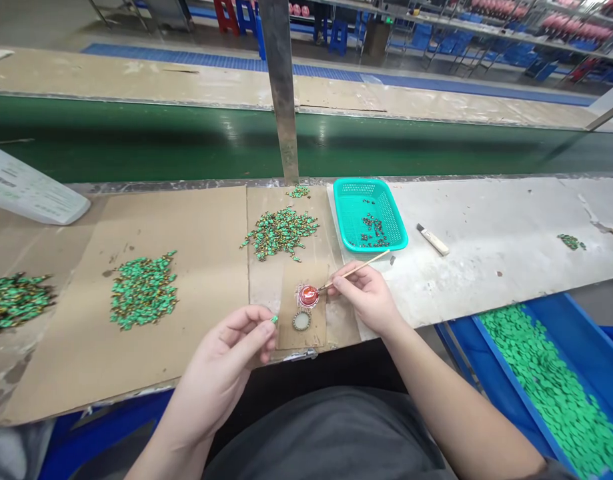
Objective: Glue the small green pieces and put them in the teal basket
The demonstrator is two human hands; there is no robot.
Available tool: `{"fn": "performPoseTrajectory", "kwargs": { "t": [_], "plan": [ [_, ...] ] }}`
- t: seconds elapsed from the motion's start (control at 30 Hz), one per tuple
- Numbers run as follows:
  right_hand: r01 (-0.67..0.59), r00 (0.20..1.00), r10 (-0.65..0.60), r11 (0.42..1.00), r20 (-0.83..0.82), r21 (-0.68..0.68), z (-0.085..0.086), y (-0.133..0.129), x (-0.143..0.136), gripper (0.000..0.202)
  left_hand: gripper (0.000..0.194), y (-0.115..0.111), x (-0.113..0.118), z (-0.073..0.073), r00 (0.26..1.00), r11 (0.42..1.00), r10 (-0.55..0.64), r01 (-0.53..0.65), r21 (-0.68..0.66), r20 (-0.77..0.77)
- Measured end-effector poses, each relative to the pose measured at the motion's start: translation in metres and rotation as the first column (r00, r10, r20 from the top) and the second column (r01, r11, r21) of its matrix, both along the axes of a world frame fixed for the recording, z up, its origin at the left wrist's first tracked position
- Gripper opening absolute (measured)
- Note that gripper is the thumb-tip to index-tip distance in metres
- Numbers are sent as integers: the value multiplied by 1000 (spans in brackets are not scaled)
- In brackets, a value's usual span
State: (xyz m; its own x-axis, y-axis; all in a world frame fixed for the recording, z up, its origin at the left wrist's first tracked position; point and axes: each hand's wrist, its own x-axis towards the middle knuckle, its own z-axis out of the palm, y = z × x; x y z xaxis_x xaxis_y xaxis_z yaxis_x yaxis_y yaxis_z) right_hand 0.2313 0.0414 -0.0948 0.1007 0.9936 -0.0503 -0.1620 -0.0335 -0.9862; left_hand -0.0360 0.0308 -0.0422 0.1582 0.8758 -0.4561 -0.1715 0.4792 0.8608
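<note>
Between finger and thumb, my left hand (241,343) pinches a small green piece (274,319). My right hand (363,293) grips a thin paintbrush (359,268), its tip at the edge of a small round dish of glossy red liquid (309,295). Just below that dish lies a round pale disc with a dark beaded rim (301,321). Both rest on a cardboard piece (313,339) at the table's front edge, between my hands. A heap of green and brown pieces (282,233) lies beyond them.
A turquoise basket (342,220) holds small dark pieces. More green heaps (143,291) lie left, and a small one (571,242) far right. A white-handled tool (433,240) lies right of the basket. A metal post (281,87) rises behind. Blue trays (571,327) with green pieces stand lower right.
</note>
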Motion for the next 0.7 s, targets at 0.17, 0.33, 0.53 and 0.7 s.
{"fn": "performPoseTrajectory", "kwargs": {
  "t": [0.17,0.33,0.53,0.7],
  "plan": [
    [-11,1000,11,1000,-14,-9,0,-1,1,49,48,-3,-5,-7,997,999,-53,53,-8,61],
    [-9,1000,8,1000,-27,-15,1,-2,1,51,43,-4,-2,-5,995,997,-72,73,-24,65],
    [4,999,-5,1000,-46,-18,5,-2,-1,50,52,1,10,4,999,999,-34,33,27,9],
    [-11,993,7,999,-117,-33,1,0,-4,50,46,-2,0,-4,999,997,-49,48,54,2]
  ]
}}
